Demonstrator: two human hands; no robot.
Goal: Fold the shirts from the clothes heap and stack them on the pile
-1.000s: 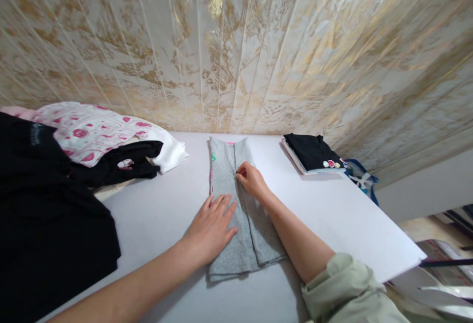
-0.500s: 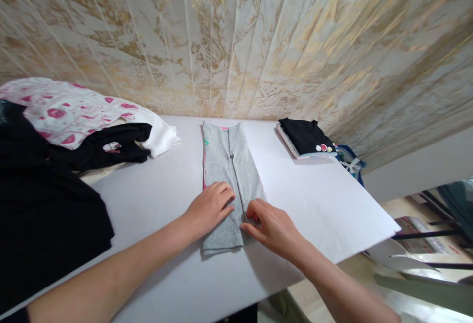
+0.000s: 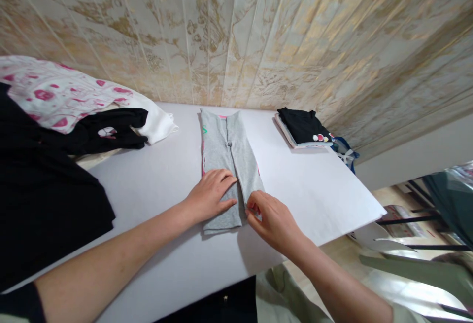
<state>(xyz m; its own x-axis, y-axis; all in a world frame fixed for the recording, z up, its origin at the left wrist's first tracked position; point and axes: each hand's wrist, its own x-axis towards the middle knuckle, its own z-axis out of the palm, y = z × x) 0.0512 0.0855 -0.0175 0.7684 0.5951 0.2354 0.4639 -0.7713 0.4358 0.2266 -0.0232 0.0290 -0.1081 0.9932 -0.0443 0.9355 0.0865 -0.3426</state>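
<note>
1. One gray folded garment [image 3: 218,158] lies mid-way across one white table [image 3: 303,185]; straightening its right flap [image 3: 244,148] appears in hand, calling for a steady left palm.
2. Left hand [image 3: 211,194], loosely spread, rests atop; right hand [image 3: 271,219] pinches the flap's near end.
3. One folded clothing stack [image 3: 301,125], far right; one loose clothing pile [image 3: 55,204], left.

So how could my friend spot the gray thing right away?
Find the white table below the gold-patterned wall. Around its middle lies a folded garment, the left hand on it, the right hand at its edge. Unlike the black clothes to either side, it's gray, with a small green mark.
</note>
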